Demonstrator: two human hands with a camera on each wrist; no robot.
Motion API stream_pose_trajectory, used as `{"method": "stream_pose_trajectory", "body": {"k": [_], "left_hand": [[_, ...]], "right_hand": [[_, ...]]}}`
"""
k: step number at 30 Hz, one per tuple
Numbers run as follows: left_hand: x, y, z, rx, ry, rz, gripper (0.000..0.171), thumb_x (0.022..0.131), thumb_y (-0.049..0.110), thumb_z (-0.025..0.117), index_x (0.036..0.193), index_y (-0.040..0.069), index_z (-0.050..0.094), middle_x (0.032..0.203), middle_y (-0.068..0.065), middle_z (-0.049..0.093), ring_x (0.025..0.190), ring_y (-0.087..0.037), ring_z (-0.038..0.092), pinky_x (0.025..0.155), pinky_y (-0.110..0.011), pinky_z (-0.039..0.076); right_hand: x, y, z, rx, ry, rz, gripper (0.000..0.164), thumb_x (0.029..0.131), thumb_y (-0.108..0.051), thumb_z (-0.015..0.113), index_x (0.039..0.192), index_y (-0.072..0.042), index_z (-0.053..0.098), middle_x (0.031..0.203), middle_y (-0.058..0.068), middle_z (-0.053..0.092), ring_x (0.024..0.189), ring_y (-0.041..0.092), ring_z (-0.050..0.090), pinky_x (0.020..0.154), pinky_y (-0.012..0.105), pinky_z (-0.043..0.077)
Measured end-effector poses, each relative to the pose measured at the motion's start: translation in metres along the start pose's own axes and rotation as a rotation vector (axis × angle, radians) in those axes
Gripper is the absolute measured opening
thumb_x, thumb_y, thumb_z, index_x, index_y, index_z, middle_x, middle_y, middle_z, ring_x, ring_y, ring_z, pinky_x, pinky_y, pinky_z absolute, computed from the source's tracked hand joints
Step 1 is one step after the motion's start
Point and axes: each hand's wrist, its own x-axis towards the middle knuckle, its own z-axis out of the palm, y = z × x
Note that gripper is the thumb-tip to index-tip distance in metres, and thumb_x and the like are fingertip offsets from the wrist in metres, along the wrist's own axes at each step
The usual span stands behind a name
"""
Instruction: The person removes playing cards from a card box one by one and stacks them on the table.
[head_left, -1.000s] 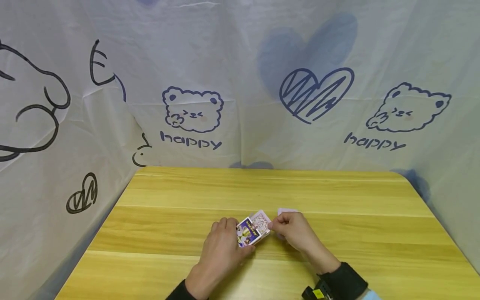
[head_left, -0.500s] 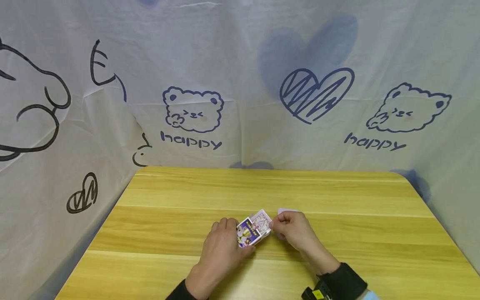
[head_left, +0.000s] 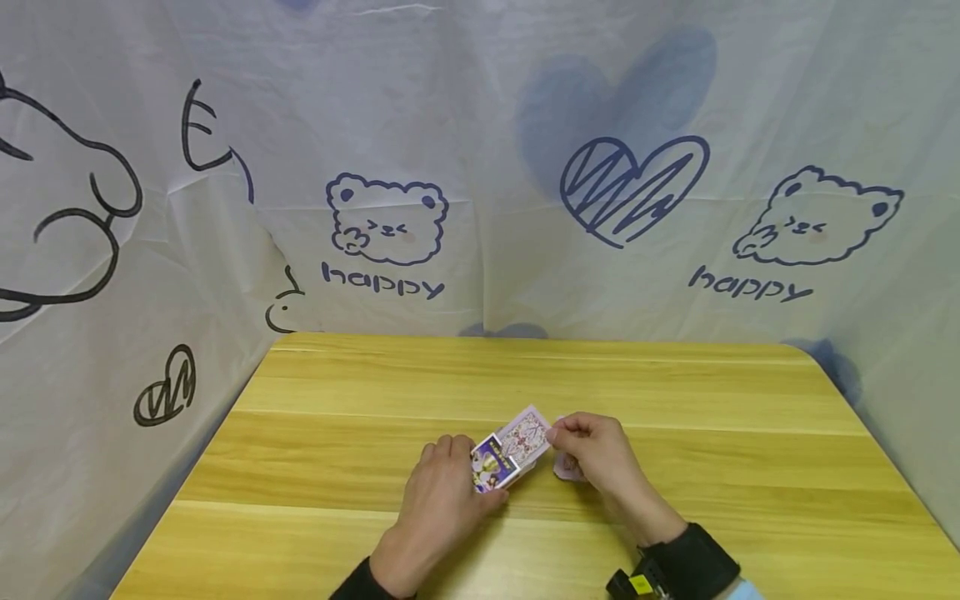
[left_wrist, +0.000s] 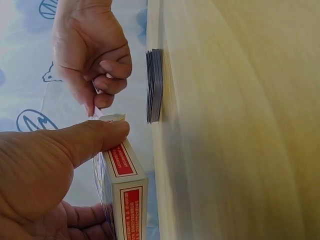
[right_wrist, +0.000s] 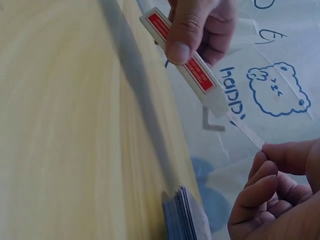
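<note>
My left hand [head_left: 444, 498] grips a small purple playing card box [head_left: 491, 467] above the table, thumb along one narrow side. Its red-and-white edges show in both wrist views. From the box's open end sticks a playing card [head_left: 527, 435] with a patterned back, partly still inside; whether it is one card or more I cannot tell. My right hand [head_left: 606, 458] pinches the card's outer corner between thumb and forefinger, the other fingers curled. Below that hand a stack of playing cards [left_wrist: 154, 86] lies on the table, mostly covered by the hand in the head view.
The wooden table [head_left: 360, 392] reaches back to a white cloth [head_left: 495, 250] with drawn bears and hearts. More cloth hangs at the left and right sides. A black wristband with a small camera [head_left: 637, 582] sits on my right wrist.
The right hand has moved slightly away from the box, up and to the right, drawing the card further out. More of the stack below now shows. The left hand has barely moved.
</note>
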Motion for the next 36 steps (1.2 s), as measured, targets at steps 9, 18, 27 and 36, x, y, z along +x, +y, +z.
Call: {"method": "stream_pose_trajectory", "body": {"k": [9, 18, 27, 36], "left_hand": [[0.002, -0.003, 0.000, 0.000, -0.016, -0.025, 0.069, 0.071, 0.046, 0.096, 0.112, 0.000, 0.064, 0.089, -0.002, 0.055, 0.078, -0.016, 0.045, 0.063, -0.027, 0.040], [0.001, 0.000, -0.002, 0.010, -0.040, -0.034, 0.072, 0.071, 0.046, 0.096, 0.116, -0.001, 0.064, 0.091, -0.004, 0.057, 0.080, -0.017, 0.047, 0.064, -0.028, 0.041], [-0.001, 0.001, -0.002, 0.014, -0.039, -0.015, 0.070, 0.071, 0.045, 0.096, 0.114, -0.001, 0.064, 0.091, -0.004, 0.057, 0.080, -0.017, 0.047, 0.065, -0.029, 0.041], [-0.001, 0.002, -0.002, 0.010, -0.043, -0.015, 0.071, 0.071, 0.045, 0.096, 0.114, -0.001, 0.064, 0.092, -0.004, 0.057, 0.081, -0.017, 0.048, 0.066, -0.030, 0.042]], "right_hand": [[0.009, -0.009, -0.030, 0.000, 0.045, -0.035, 0.021, 0.103, -0.016, 0.069, 0.112, 0.003, 0.070, 0.090, 0.004, 0.069, 0.072, 0.015, 0.055, 0.058, 0.027, 0.048], [0.033, -0.009, -0.073, -0.192, -0.026, -0.038, 0.026, 0.104, -0.016, 0.066, 0.117, 0.005, 0.072, 0.093, 0.005, 0.065, 0.068, 0.013, 0.050, 0.058, 0.028, 0.046], [0.049, 0.003, -0.078, -0.312, -0.121, 0.037, 0.025, 0.101, -0.017, 0.068, 0.114, 0.003, 0.075, 0.089, 0.004, 0.062, 0.073, 0.019, 0.051, 0.061, 0.030, 0.044], [0.055, 0.014, -0.065, -0.444, -0.087, -0.059, 0.017, 0.098, -0.014, 0.071, 0.101, 0.001, 0.078, 0.101, 0.010, 0.072, 0.088, 0.022, 0.057, 0.074, 0.032, 0.046]]}}
